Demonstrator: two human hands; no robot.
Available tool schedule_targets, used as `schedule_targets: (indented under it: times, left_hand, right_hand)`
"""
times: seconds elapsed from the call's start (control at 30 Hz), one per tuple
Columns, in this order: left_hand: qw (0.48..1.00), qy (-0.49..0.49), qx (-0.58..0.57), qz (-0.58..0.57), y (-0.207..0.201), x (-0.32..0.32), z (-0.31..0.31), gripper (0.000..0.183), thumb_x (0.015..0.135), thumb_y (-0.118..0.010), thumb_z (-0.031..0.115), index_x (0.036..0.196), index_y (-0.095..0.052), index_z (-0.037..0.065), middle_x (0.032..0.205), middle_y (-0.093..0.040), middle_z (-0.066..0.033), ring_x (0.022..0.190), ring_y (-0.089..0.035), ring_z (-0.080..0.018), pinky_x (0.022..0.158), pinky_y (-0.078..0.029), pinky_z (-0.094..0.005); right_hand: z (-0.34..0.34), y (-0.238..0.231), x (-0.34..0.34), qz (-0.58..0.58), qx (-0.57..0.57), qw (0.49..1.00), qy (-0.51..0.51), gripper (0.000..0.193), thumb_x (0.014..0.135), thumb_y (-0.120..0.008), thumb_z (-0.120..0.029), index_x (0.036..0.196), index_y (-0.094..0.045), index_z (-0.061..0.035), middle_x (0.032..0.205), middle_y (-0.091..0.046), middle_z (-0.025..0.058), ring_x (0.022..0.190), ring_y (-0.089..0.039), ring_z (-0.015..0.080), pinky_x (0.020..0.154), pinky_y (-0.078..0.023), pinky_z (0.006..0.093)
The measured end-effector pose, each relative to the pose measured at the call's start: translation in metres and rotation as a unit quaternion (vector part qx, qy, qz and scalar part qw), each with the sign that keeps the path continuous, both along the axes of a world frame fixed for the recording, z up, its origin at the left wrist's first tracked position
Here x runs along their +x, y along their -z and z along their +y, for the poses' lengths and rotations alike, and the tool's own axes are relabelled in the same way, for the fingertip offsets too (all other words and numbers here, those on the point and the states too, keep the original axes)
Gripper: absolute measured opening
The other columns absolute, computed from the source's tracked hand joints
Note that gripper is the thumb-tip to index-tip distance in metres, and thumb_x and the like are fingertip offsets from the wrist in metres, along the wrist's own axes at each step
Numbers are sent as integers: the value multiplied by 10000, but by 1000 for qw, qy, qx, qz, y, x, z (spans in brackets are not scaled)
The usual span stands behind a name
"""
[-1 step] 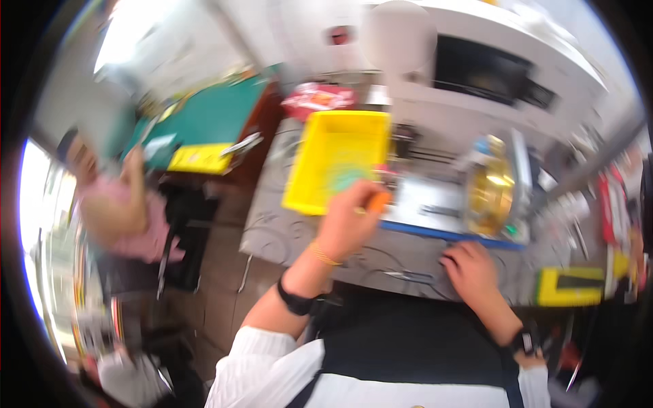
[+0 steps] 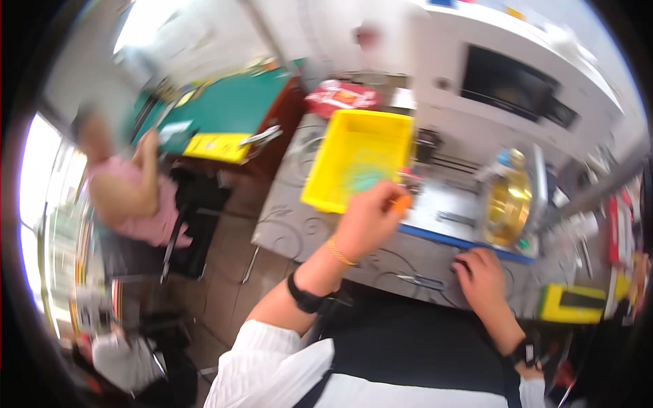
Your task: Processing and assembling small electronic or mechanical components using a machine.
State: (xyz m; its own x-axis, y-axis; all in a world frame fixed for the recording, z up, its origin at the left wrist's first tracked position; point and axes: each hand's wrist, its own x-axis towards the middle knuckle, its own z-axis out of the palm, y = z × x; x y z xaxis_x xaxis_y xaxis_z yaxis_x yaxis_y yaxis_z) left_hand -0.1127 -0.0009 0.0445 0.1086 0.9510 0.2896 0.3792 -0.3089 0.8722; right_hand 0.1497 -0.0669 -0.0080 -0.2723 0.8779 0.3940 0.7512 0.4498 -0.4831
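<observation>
My left hand (image 2: 371, 216) is closed in a pinch beside the front right corner of a yellow bin (image 2: 320, 173). Something small and orange (image 2: 401, 205) shows at its fingertips; whether it is held or worn on a finger I cannot tell. Blurred green pieces (image 2: 364, 175) lie inside the bin. Just beyond the fingertips is a metal machine (image 2: 439, 204) with a blue front edge and a round golden bowl (image 2: 509, 207). My right hand (image 2: 481, 279) rests on the table's front edge, fingers loosely apart, against a small dark spot I cannot make out.
A pen-like tool (image 2: 420, 280) with a cable lies near the table's front edge. Behind the bin is a red packet (image 2: 343, 97). A yellow box (image 2: 573, 303) sits at the right. At left, a person in pink (image 2: 136, 197) sits by a green-topped table (image 2: 224, 109).
The whole view has shifted, so the scene sits further right. My left hand stays pinched by the bin's corner, and my right hand stays at the table edge.
</observation>
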Motion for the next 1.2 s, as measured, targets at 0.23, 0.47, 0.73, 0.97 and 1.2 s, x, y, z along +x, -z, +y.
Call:
schedule_targets:
  times: [0.23, 0.47, 0.73, 0.97, 1.2]
  left_hand:
    - [998, -50, -25, 34, -37, -15, -6, 107, 875, -652, 52, 968, -624, 7, 782, -664, -75, 697, -656, -125, 644, -527, -263]
    - [951, -57, 244, 183, -45, 4, 15, 128, 797, -685, 103, 884, -591, 111, 863, -583, -78, 832, -587, -274, 733, -458, -361]
    - [968, 102, 195, 119, -42, 22, 42, 83, 830, -652, 106, 887, -591, 103, 863, -613, -93, 855, -585, -307, 807, -452, -386]
    - [966, 181, 112, 149, -46, 14, 60, 68, 837, -648, 70, 885, -603, 55, 842, -648, -116, 788, -632, -312, 704, -499, -383]
    - [986, 141, 7, 94, -52, 14, 59, 70, 910, -613, 58, 959, -583, 19, 828, -621, -69, 775, -609, -169, 739, -494, -293]
  right_hand:
    - [26, -14, -31, -39, -46, 994, -87, 171, 763, -727, -125, 895, -645, -56, 887, -618, 114, 856, -585, 332, 750, -473, 409]
    - [-6, -19, -42, -23, -130, 972, -192, 290, 698, -784, -131, 942, -651, -52, 846, -604, 114, 818, -579, 324, 732, -475, 409]
    - [-5, -17, -38, -10, -208, 964, -167, 234, 703, -768, -96, 885, -632, -39, 789, -575, 119, 773, -580, 317, 693, -465, 403]
    - [13, -50, -24, 127, -269, 945, -138, 150, 800, -686, -116, 830, -576, -19, 790, -621, 127, 730, -617, 308, 654, -483, 367]
    - [31, -111, -40, 192, -282, 933, -111, 243, 848, -631, -124, 1044, -520, -33, 818, -634, 133, 688, -634, 309, 620, -500, 366]
